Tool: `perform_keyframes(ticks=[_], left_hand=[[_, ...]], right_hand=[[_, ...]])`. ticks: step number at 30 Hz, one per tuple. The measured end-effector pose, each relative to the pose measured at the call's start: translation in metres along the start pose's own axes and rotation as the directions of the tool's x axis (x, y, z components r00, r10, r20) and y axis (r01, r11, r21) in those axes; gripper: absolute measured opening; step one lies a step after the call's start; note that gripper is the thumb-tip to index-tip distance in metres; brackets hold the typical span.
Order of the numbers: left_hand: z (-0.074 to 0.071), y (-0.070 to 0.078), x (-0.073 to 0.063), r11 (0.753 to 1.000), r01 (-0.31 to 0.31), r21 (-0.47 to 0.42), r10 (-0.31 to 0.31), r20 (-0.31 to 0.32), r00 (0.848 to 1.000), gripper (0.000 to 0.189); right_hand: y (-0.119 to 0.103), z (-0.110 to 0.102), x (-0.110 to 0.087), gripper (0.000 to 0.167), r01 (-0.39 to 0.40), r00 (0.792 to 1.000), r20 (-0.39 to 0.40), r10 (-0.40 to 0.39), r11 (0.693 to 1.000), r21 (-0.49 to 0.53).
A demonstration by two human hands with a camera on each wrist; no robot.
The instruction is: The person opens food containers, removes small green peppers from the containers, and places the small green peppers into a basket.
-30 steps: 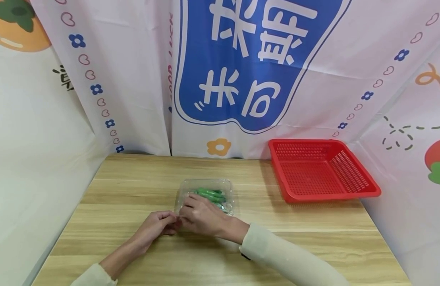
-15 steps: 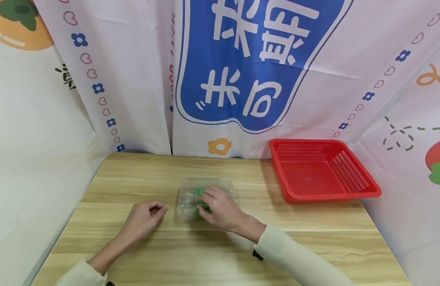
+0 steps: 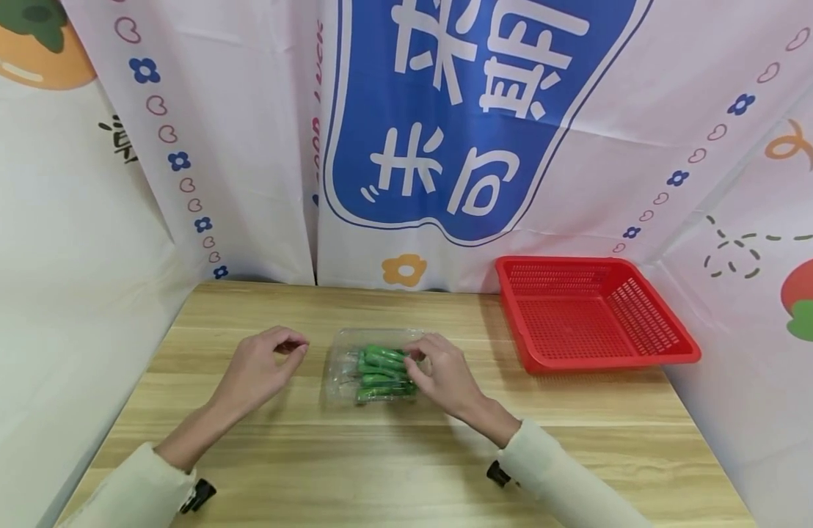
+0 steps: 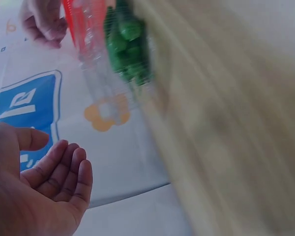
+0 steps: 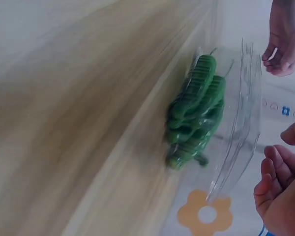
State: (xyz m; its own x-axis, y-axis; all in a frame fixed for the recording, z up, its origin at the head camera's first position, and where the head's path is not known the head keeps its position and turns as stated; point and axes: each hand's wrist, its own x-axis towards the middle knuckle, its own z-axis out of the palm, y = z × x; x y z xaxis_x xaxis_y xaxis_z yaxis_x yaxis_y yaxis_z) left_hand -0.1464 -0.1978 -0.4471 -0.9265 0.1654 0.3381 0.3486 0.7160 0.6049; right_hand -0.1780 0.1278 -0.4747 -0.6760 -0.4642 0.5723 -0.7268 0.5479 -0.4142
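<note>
A clear plastic box [image 3: 340,381] rests on the wooden table, with several long green peppers [image 3: 383,370] inside. Thin stems show on the peppers [image 5: 199,93] in the right wrist view. To the left of the box, apart from it, my left hand [image 3: 264,367] hovers with bent, relaxed fingers and nothing in it. My right hand [image 3: 446,374] is over the box's right edge, fingers loosely curved and holding nothing; the right wrist view shows a gap between its fingers and the box. Whether the lid is fastened I cannot tell.
A red plastic basket [image 3: 618,363] with slotted walls stands at the table's back right, with no contents visible. Printed white cloth [image 3: 268,183] hangs behind the table [image 3: 406,469] and along both sides.
My right hand has moved from the box's left side across to its right edge, uncovering the peppers. My left hand has drawn away from the box, leftward and up.
</note>
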Motion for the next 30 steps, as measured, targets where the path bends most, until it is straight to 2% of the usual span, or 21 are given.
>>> perform_keyframes(ticks=[4, 8, 14, 17, 22, 27, 30], left_hand=[[-0.003, 0.008, 0.010, 0.998, -0.052, 0.026, 0.052, 0.024, 0.998, 0.011], [0.001, 0.016, 0.019, 0.990, -0.133, 0.046, 0.130, 0.051, 0.990, 0.010], [0.010, 0.029, 0.026, 0.946, -0.302, 0.114, 0.294, 0.086, 0.952, 0.013], [0.015, 0.035, 0.028, 0.925, -0.359, 0.128, 0.346, 0.108, 0.932, 0.015], [0.025, 0.043, 0.031, 0.887, -0.447, 0.117, 0.429, 0.147, 0.891, 0.014], [0.038, 0.053, 0.033, 0.829, -0.550, 0.105, 0.531, 0.163, 0.832, 0.011], [0.046, 0.058, 0.035, 0.789, -0.602, 0.118, 0.581, 0.175, 0.795, 0.010]], right_hand=[[0.006, -0.003, -0.008, 0.010, -0.127, 0.991, -0.029, 0.128, 0.991, 0.031], [0.013, -0.005, -0.015, 0.010, -0.244, 0.968, -0.042, 0.247, 0.967, 0.069], [0.020, -0.008, -0.027, 0.009, -0.352, 0.930, -0.067, 0.362, 0.927, 0.129], [0.022, -0.009, -0.033, 0.009, -0.408, 0.906, -0.049, 0.420, 0.900, 0.154], [0.023, -0.011, -0.039, 0.008, -0.543, 0.836, 0.048, 0.547, 0.811, 0.218], [0.023, -0.010, -0.046, 0.011, -0.650, 0.758, 0.169, 0.630, 0.709, 0.272], [0.022, -0.008, -0.050, 0.011, -0.704, 0.707, 0.233, 0.668, 0.631, 0.325]])
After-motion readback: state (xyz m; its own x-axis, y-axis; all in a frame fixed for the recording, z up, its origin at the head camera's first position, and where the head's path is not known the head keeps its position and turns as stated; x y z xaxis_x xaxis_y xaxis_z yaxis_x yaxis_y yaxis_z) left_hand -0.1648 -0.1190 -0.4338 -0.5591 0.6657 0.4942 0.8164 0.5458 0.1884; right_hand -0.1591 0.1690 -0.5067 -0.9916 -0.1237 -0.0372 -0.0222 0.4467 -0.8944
